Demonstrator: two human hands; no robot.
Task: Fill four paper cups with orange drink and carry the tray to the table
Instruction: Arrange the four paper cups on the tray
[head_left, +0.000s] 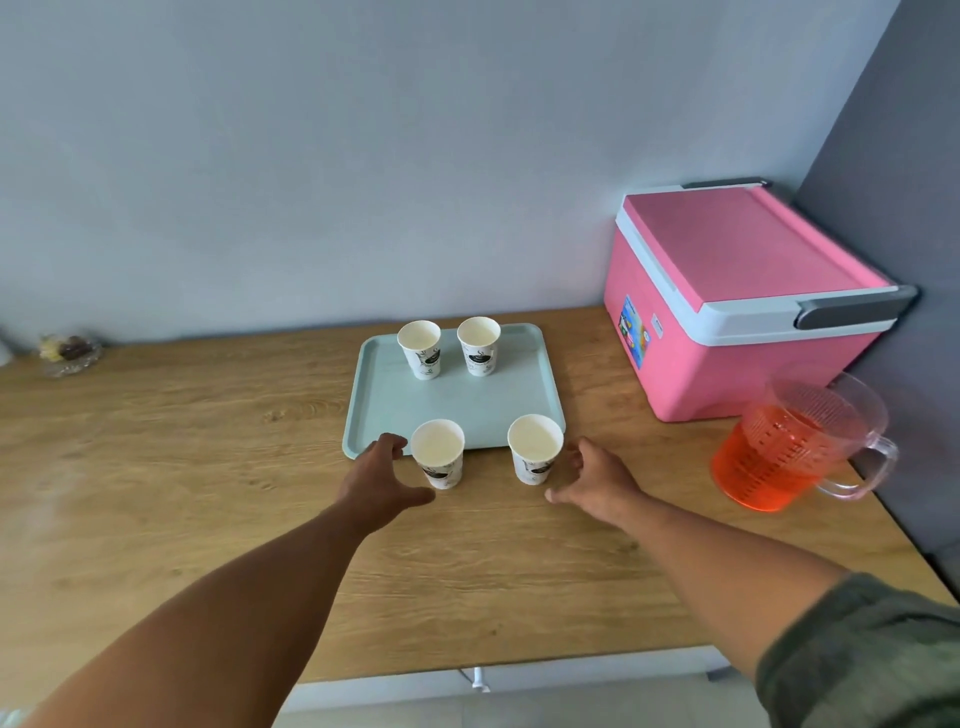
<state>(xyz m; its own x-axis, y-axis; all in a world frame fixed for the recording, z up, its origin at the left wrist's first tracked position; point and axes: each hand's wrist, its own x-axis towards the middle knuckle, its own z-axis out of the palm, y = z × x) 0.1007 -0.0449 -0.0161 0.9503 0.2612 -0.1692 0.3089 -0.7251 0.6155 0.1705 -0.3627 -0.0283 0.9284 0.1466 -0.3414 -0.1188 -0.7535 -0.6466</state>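
A pale green tray (395, 410) lies on the wooden counter. Two empty white paper cups (420, 349) (479, 345) stand at its far side. Two more empty cups stand on the counter just in front of the tray: one on the left (439, 453), one on the right (535, 448). My left hand (382, 480) is spread just left of the left cup, apart from it. My right hand (592, 480) is spread just right of the right cup, holding nothing. A clear pitcher (779, 447) of orange drink stands at the right.
A pink cooler box (727, 312) with a shut lid stands at the back right against the wall. A small glass dish (70, 351) of sweets sits far left. The counter's front edge (467, 670) runs below my arms. A dark wall borders the right side.
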